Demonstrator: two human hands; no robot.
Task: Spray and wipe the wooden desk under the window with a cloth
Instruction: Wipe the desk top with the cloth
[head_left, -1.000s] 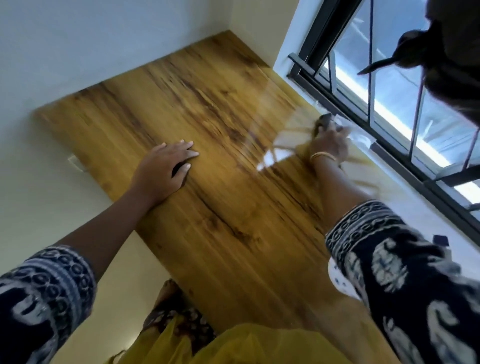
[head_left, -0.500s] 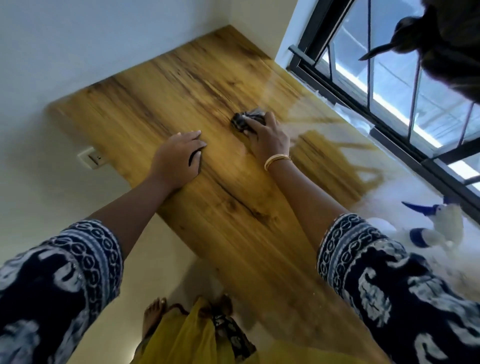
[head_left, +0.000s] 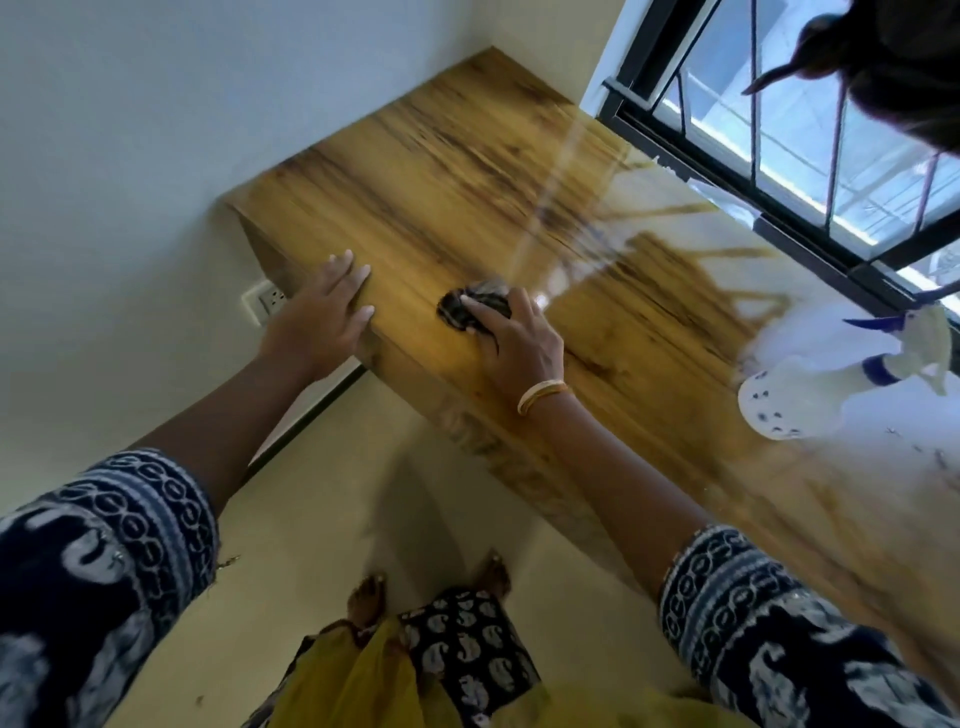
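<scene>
The wooden desk (head_left: 467, 171) runs under the black-framed window (head_left: 779, 156), its far part shining with glare. A dark crumpled cloth (head_left: 470, 306) lies on the desk near its front edge, and my right hand (head_left: 514, 343) presses down on it with the fingers spread over it. My left hand (head_left: 324, 312) rests flat on the desk's front left edge, fingers apart, holding nothing. A white spray bottle (head_left: 841, 374) with a blue nozzle stands on the desk at the right, apart from both hands.
A white wall borders the desk on the left, with a power socket (head_left: 267, 301) just below the desk edge. The cream floor (head_left: 322, 519) and my bare feet (head_left: 369, 597) show below. Dark hair (head_left: 893, 62) hangs in the top right corner.
My right hand has dragged the cloth from the window side across the desk to the front edge. The view has tilted down, and the spray bottle has come into sight.
</scene>
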